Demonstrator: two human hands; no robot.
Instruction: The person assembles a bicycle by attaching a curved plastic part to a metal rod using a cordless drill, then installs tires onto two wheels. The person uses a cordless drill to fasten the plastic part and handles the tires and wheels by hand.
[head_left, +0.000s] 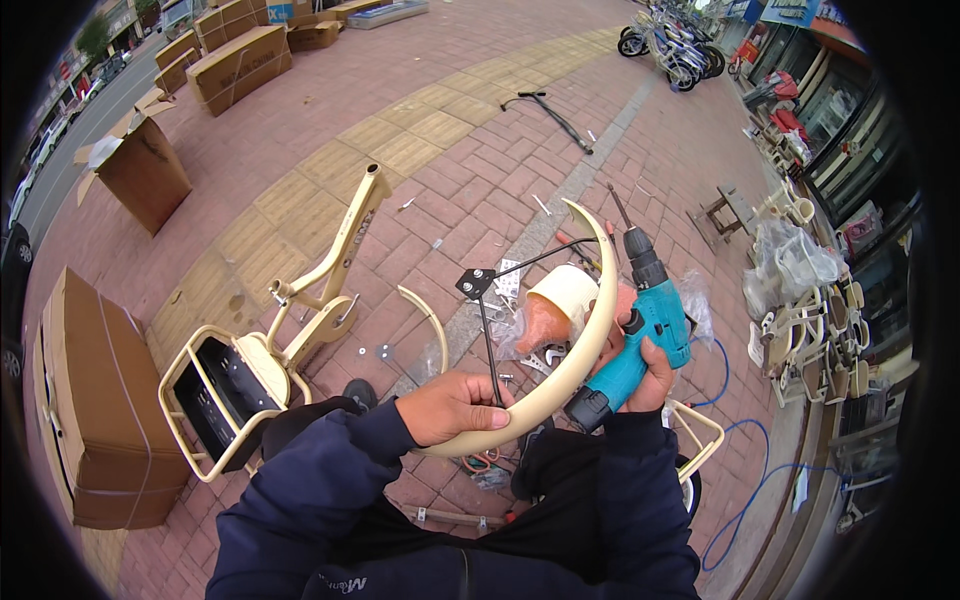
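Observation:
My left hand (455, 408) is closed around the lower part of a curved cream mudguard (545, 405), its thumb lying by the end of a thin black stay (490, 345). The stay's two rods meet at a small black bracket (477, 284) with shiny bolts. In my right hand (650, 378) is a teal cordless drill (655, 325), its long bit pointing up and away from me. The mudguard's curve passes just left of the drill; whether my right fingers also touch it is hard to see. Below lie an orange and cream round part (560, 300) and some hand tools (555, 355).
A cream bike frame (325, 270) with a basket-like rack (215, 400) stands at my left. Beside it is a large cardboard box (110, 400). A smaller curved cream strip (428, 318) and a black pump (555, 120) lie ahead. A blue hose (745, 500) and stacked cream parts (815, 340) are at right.

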